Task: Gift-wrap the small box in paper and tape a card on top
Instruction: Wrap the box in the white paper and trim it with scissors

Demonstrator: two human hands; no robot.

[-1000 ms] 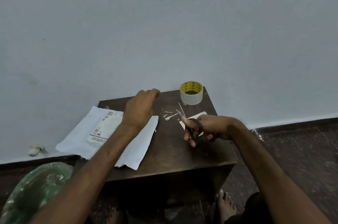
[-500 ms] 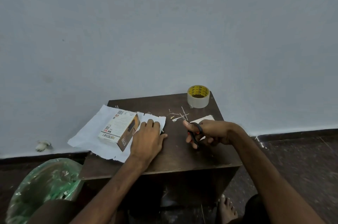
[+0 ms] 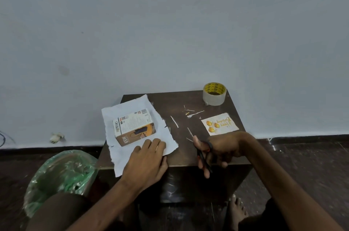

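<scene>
Left hand lies flat, fingers straight, pressing paper beside the box on the desk. Right hand grips scissors.

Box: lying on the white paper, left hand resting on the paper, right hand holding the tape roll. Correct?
No: head view shows the right hand holding scissors; the tape roll stands alone at the far corner of the table. The box does lie on the white paper, left hand resting on the paper.
</scene>
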